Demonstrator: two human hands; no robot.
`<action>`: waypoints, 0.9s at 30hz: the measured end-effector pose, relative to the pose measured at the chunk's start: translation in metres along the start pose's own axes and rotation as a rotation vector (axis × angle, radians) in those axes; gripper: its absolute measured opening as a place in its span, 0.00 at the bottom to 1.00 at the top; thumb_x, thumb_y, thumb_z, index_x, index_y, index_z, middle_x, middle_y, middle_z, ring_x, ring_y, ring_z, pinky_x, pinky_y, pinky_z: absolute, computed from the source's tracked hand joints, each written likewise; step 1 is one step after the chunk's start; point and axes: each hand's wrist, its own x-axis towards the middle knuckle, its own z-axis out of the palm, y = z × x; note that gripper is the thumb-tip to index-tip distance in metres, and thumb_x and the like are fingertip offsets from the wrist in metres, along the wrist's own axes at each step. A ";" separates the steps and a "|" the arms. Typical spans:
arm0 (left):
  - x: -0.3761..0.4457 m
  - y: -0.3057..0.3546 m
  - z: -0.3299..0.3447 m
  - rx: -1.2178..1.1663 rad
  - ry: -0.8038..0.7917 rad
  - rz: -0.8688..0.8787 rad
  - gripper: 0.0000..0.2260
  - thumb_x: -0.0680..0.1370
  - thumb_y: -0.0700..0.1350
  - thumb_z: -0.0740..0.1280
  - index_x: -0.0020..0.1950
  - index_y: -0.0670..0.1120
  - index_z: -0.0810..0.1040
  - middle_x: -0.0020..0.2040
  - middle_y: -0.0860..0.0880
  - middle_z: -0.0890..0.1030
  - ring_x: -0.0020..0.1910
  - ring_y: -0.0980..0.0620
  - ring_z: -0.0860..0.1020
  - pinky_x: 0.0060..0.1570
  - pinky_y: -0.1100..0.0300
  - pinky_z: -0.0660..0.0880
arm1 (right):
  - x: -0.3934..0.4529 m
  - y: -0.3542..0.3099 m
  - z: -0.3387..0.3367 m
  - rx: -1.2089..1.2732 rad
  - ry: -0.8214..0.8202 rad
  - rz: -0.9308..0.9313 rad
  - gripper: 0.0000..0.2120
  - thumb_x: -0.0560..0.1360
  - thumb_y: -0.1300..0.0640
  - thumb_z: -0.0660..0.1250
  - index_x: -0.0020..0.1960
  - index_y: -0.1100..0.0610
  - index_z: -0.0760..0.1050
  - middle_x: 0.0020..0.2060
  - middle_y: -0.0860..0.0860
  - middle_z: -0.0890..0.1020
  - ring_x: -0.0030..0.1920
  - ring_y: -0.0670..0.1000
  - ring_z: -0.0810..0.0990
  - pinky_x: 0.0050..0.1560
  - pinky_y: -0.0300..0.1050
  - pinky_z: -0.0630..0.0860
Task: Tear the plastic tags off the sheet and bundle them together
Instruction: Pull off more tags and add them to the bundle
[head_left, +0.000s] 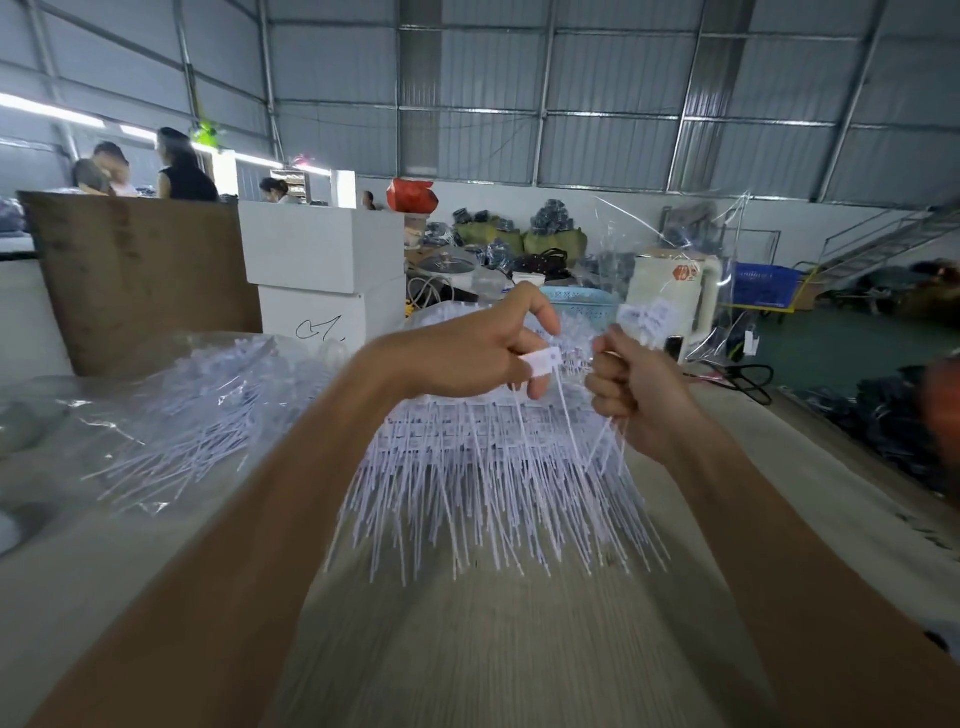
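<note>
- The sheet of plastic tags (483, 457) lies on the worktop (467, 649) under both hands, tails fanned toward the person, so each tag is easy to reach.
- The left hand (467, 353) pinches 1 white tag (540, 361), apparently peeling it away.
- The right hand (634, 384) is closed around the bundle (649, 317), heads up, probably to keep torn tags aligned.
- More bagged tags (192, 410) wait at left.

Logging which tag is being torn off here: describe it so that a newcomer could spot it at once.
Start at the big fringe of white tags on the table. Above it, the left hand pinches one tag. Its white label sits apart from the bunch in the right hand.
</note>
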 end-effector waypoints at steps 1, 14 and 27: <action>0.001 -0.001 -0.001 0.010 0.004 -0.010 0.15 0.82 0.35 0.61 0.58 0.54 0.63 0.46 0.50 0.85 0.48 0.47 0.78 0.51 0.47 0.74 | -0.003 -0.003 0.003 -0.075 -0.123 -0.011 0.15 0.82 0.45 0.63 0.47 0.56 0.74 0.27 0.45 0.63 0.24 0.43 0.58 0.18 0.36 0.57; 0.003 -0.011 0.000 0.220 0.243 -0.033 0.10 0.81 0.42 0.68 0.60 0.49 0.72 0.50 0.48 0.82 0.48 0.51 0.83 0.53 0.44 0.80 | -0.022 -0.020 0.031 -0.374 -0.344 -0.167 0.06 0.80 0.64 0.68 0.55 0.58 0.76 0.31 0.49 0.74 0.24 0.42 0.62 0.21 0.35 0.58; 0.008 -0.013 -0.008 0.283 0.599 -0.062 0.21 0.84 0.51 0.63 0.30 0.52 0.71 0.26 0.54 0.73 0.29 0.51 0.71 0.35 0.59 0.66 | -0.021 -0.016 0.041 -0.485 -0.260 -0.368 0.05 0.79 0.61 0.71 0.54 0.56 0.79 0.38 0.53 0.85 0.25 0.45 0.64 0.24 0.38 0.61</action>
